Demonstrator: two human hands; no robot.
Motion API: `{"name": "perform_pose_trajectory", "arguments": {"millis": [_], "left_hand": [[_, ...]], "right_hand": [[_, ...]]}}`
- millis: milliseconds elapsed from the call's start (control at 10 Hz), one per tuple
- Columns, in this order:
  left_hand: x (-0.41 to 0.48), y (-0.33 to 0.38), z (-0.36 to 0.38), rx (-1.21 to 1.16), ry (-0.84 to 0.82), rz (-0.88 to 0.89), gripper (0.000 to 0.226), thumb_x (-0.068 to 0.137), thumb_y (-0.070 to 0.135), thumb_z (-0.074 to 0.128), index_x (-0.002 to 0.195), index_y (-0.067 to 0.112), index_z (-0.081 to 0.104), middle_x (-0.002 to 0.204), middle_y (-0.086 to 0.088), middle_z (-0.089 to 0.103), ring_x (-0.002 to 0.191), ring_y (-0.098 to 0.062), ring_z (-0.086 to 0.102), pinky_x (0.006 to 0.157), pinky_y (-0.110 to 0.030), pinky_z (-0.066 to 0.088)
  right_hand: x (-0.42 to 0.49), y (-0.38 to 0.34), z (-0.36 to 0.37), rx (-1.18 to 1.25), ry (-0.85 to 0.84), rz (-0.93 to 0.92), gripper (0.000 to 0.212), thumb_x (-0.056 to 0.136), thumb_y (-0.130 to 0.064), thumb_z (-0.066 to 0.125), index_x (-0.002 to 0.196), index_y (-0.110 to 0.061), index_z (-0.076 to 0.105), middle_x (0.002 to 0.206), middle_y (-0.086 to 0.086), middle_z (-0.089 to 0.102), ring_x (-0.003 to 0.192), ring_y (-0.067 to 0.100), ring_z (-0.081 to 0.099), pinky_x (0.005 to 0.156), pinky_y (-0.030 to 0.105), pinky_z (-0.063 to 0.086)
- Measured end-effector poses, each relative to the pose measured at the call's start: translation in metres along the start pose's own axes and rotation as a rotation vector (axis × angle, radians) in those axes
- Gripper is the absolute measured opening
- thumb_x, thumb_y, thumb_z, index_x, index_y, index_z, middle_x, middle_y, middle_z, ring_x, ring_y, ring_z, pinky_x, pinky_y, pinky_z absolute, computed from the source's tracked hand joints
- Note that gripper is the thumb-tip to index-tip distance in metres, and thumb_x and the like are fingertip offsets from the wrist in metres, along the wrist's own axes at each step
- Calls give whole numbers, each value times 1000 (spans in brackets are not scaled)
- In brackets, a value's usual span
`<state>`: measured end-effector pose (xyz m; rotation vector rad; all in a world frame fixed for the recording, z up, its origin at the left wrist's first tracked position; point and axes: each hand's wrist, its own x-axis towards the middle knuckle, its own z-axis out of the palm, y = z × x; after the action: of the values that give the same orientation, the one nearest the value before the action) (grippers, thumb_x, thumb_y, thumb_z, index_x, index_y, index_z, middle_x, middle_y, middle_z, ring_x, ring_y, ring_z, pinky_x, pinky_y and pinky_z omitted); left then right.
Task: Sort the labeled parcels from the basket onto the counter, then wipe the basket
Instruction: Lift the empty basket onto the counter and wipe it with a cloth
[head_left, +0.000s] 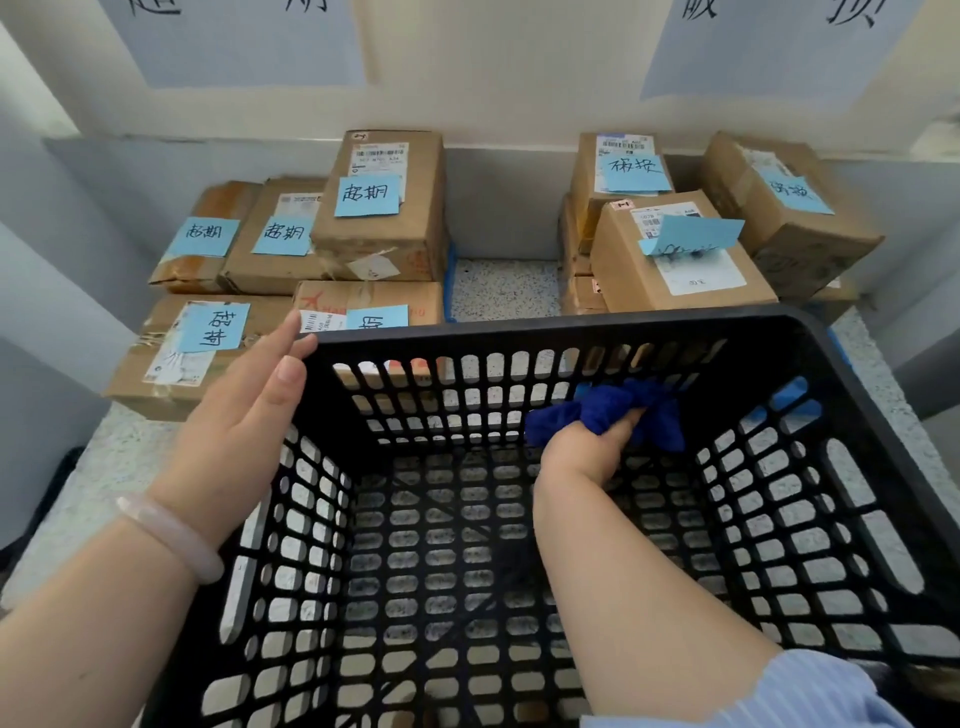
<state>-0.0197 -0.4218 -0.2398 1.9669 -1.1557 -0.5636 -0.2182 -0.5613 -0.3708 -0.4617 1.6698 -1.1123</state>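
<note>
The black plastic basket (571, 326) is set on the speckled desk (501, 288), close to the person, and the lower edges of the nearest boxes are hidden by its far rim. Behind it, parcels are laid against the wall in two groups, well apart, with a bare strip of desk between them. The left group of parcels (382, 208) is made up of five brown cartons, each marked with a handwritten blue note (368, 195). The nearest two are partly covered by the basket's corner and by the left hand (244, 415). The right group of parcels (675, 254) is stacked, and three blue notes are seen on it, one of them curled up.

The left hand is held flat, fingers straight, against the basket's far left corner, and a pale bangle (166, 535) is worn on that wrist. Inside the basket, a dark blue cloth (613, 408) is gripped by the right hand (587, 447) and pressed to the far wall. A striped sleeve (810, 691) is seen at the lower right edge.

Two pale blue sheets (234, 41) with large black characters are fixed to the cream wall above the groups.
</note>
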Motion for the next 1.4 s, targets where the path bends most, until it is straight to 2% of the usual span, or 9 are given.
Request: {"name": "perform_pose_trajectory", "arguments": {"millis": [200, 300, 400, 500, 800, 900, 1000, 1100, 1400], "left_hand": [[1, -7, -2, 42, -41, -4, 72, 85, 74, 16, 151, 48, 26, 150, 25, 41, 142, 5, 18, 114, -29, 10], [1, -8, -4, 16, -41, 3, 76, 81, 78, 15, 150, 49, 25, 149, 26, 42, 146, 2, 19, 116, -30, 12], [3, -9, -3, 29, -42, 16, 79, 80, 78, 14, 152, 47, 23, 149, 25, 41, 147, -1, 19, 116, -30, 12], [5, -11, -3, 35, -58, 21, 80, 80, 78, 12, 153, 45, 21, 150, 23, 41, 148, -4, 17, 118, -34, 12], [5, -10, -5, 49, -78, 34, 86, 77, 78, 8, 155, 41, 17, 152, 19, 40, 150, -6, 12, 118, -31, 9], [5, -11, -4, 68, -84, 28, 87, 76, 79, 6, 155, 42, 15, 153, 21, 37, 150, -4, 10, 115, -28, 8], [5, -11, -5, 89, -87, 25, 87, 76, 79, 5, 155, 43, 15, 155, 22, 35, 150, -2, 8, 113, -26, 8], [5, -12, -5, 96, -87, 19, 88, 76, 80, 4, 155, 44, 16, 156, 23, 33, 150, 0, 7, 112, -26, 8], [6, -15, -4, 70, -84, 20, 86, 77, 79, 6, 154, 45, 17, 151, 27, 38, 148, 2, 8, 110, -23, 7]], "right_hand": [[-51, 10, 26, 95, -97, 186, 48, 106, -14, 35, 150, -33, 27, 151, 16, 40, 130, 41, 47, 99, 48, 42], [-69, 31, 44, 1, -144, 114, 60, 97, -3, 45, 147, -34, 31, 139, 17, 49, 117, 42, 57, 92, 47, 47], [-87, 32, 52, 248, -109, 254, 48, 100, -21, 52, 145, -26, 39, 120, 8, 52, 96, 26, 59, 101, 47, 46], [-80, 38, 56, 436, -90, 315, 36, 100, -28, 52, 137, -28, 50, 124, 7, 52, 94, 21, 55, 92, 46, 51], [-119, 55, 60, 241, -322, 446, 56, 96, 5, 45, 140, -30, 50, 136, 10, 51, 119, 40, 55, 64, 40, 58], [-116, 63, 61, 62, -358, 430, 51, 93, -14, 62, 137, -32, 44, 135, 7, 52, 117, 38, 56, 67, 44, 60], [-96, 66, 60, -70, -314, 406, 72, 85, -35, 73, 145, -32, 34, 132, 0, 51, 123, 36, 51, 98, 57, 48], [-72, 70, 63, -34, -297, 362, 76, 86, -39, 71, 150, -38, 29, 138, 1, 51, 123, 30, 52, 108, 55, 40], [-84, 93, 104, -91, -222, 424, 15, 87, -18, 63, 99, -22, 55, 110, 10, 64, 100, 34, 62, 91, 52, 53]]}}
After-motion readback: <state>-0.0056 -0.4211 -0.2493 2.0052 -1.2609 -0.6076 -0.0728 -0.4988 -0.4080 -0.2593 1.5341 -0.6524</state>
